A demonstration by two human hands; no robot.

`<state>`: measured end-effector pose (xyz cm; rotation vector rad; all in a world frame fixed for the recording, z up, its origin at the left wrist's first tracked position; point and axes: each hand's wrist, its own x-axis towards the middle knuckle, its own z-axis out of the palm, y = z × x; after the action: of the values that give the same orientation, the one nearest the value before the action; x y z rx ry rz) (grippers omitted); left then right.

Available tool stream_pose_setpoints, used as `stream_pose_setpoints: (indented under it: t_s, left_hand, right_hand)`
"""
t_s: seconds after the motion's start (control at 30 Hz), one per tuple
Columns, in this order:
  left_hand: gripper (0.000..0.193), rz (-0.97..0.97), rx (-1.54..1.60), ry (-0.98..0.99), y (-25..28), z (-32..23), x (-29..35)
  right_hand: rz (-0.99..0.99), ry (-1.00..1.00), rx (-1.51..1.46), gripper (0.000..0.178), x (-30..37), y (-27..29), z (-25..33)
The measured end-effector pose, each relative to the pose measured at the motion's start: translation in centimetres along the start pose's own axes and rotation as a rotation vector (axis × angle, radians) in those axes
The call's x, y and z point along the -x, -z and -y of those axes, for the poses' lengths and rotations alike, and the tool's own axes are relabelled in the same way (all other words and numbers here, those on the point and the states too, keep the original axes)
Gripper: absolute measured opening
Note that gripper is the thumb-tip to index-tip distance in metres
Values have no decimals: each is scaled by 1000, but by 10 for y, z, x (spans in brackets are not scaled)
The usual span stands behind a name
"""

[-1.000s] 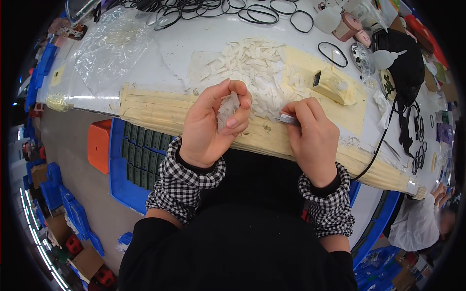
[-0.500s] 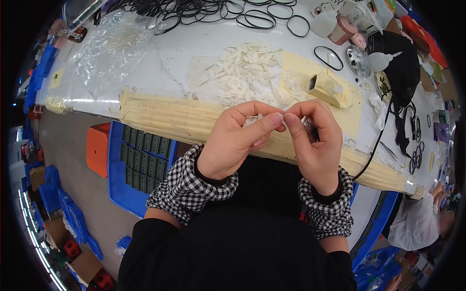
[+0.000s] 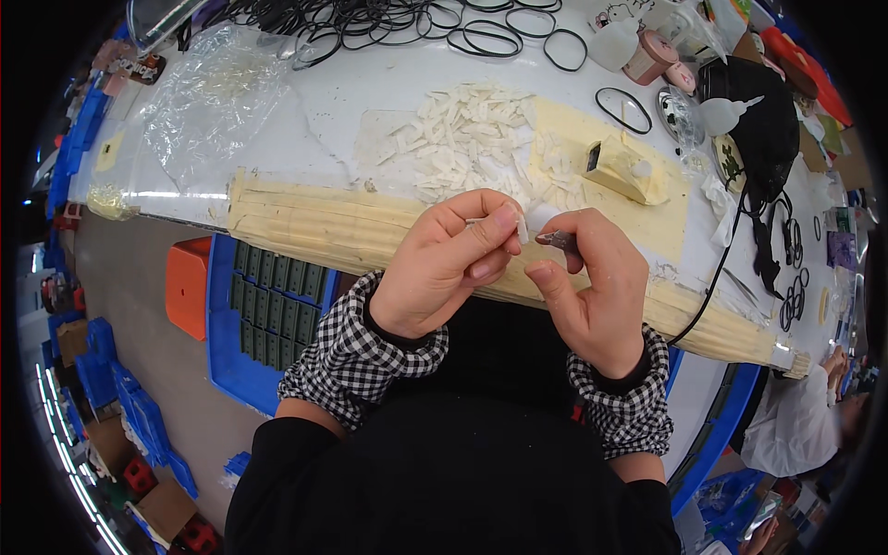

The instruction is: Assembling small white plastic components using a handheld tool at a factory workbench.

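Observation:
Over the table's front edge, my left hand (image 3: 444, 259) pinches a small white strip (image 3: 523, 228) between thumb and fingers, its end poking out to the right. Just right of it, my right hand (image 3: 597, 287) has its thumb apart from its index finger. A small dark pointed thing (image 3: 561, 241) shows along its curled fingers; its kind cannot be made out. Behind both hands lies a loose pile of white strips (image 3: 472, 129). To its right, a block wrapped in yellowish tape (image 3: 629, 171) rests on a yellow sheet (image 3: 671, 217).
Padded yellowish wrapping (image 3: 305, 217) covers the table's front edge. Black rubber rings (image 3: 388, 18) heap at the back, beside a crumpled clear plastic bag (image 3: 217, 97). Squeeze bottles (image 3: 726, 116) and a black bag (image 3: 768, 139) stand right. A blue tray (image 3: 222, 314) of dark green parts sits below left.
My hands have parted: the right thumb and index have come away from the left fingertips. The white strip and the dark pointed thing now show more plainly.

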<state>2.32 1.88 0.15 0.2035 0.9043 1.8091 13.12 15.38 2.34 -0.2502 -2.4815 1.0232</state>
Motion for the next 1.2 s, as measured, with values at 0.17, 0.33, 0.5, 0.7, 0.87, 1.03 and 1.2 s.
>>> stream_pose_setpoints:
  t_s: [0.17,0.33,0.5,0.7,0.87,1.03,1.2]
  left_hand:
    - [15,183,63,60,9,-2,-1]
    - [15,182,-8,69,10,-5,1]
    - [16,159,-69,76,7,-9,1]
    - [17,136,-107,84,7,-10,3]
    - [17,122,-127,84,6,-11,4]
    - [16,124,-126,92,6,-12,4]
    - [16,117,-135,90,6,-11,4]
  right_hand:
    - [16,29,192,34,0,-2,-1]
    - [24,59,204,34,1,-4,-4]
    - [41,58,218,34,1,-4,-3]
    - [86,56,236,33,1,-1,-2]
    - [127,51,238,33,2,1,-2]
    - [108,55,222,33,2,1,-3]
    - [103,59,237,32,3,1,-2]
